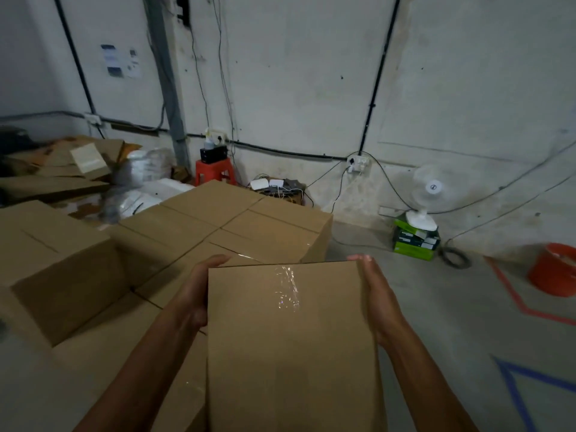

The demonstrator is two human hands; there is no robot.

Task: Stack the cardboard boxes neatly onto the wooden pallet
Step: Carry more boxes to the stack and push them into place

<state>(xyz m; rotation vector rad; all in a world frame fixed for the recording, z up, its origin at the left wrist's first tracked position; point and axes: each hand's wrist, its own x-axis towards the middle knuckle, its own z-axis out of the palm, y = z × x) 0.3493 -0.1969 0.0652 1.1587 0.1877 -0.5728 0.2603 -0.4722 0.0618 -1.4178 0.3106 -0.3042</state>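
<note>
the left hand (193, 294) and right hand (378, 294) lay flat on opposite sides of the carried box (290, 338), fingers straight, clamping it by palm pressure, near the stacked boxes (224, 219). the pallet was hidden. to set it well, i'd judge, keep it level and square it to its neighbours. its top bore only clear tape (288, 291). the wall papers (120, 60) were too blurred to read.

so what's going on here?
A person carries a box between both hands, with the left hand and right hand pressed flat against its sides. The box is in the air, not yet set down, next to the stacked boxes ahead and to the left.
</note>
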